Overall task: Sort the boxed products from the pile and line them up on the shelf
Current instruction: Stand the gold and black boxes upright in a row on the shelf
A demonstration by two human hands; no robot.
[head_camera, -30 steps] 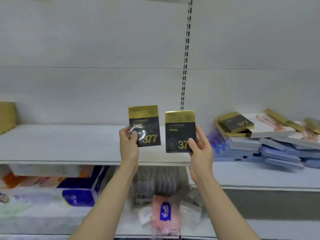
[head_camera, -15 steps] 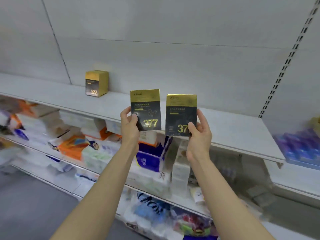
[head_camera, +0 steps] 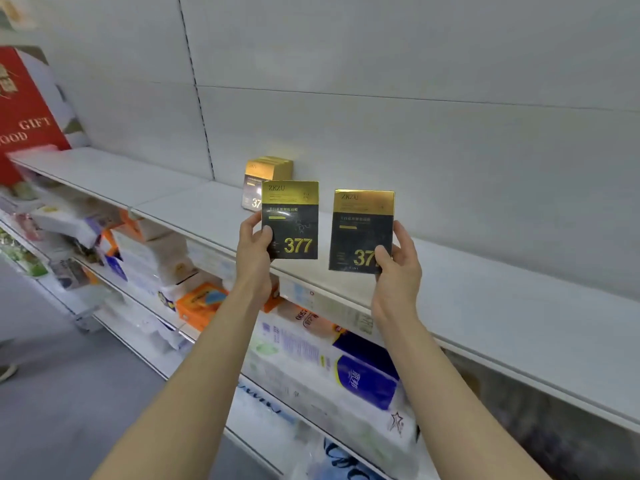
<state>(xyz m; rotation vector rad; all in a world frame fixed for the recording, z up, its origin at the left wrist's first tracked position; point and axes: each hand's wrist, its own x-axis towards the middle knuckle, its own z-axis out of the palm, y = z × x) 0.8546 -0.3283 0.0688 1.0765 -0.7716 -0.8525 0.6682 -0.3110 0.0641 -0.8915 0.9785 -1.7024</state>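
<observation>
My left hand (head_camera: 254, 249) grips a flat black-and-gold box marked 377 (head_camera: 290, 220) by its lower left corner, held upright above the white shelf (head_camera: 485, 299). My right hand (head_camera: 398, 265) holds a second identical black-and-gold box (head_camera: 362, 230) by its lower right corner, a little lower and to the right. Behind the left box, a row of the same gold-topped boxes (head_camera: 266, 174) stands upright on the shelf against the back panel. The pile of boxes is out of view.
A red gift box (head_camera: 24, 109) stands at the shelf's far left end. The lower shelves hold tissue packs and an orange box (head_camera: 199, 303). Grey floor lies at the lower left, with a person's shoe (head_camera: 7, 370) at the edge.
My view has swung left along the shelf; the pile slid out of sight and the standing row of gold boxes now sits just behind the box in my left hand. Both hands keep their boxes.
</observation>
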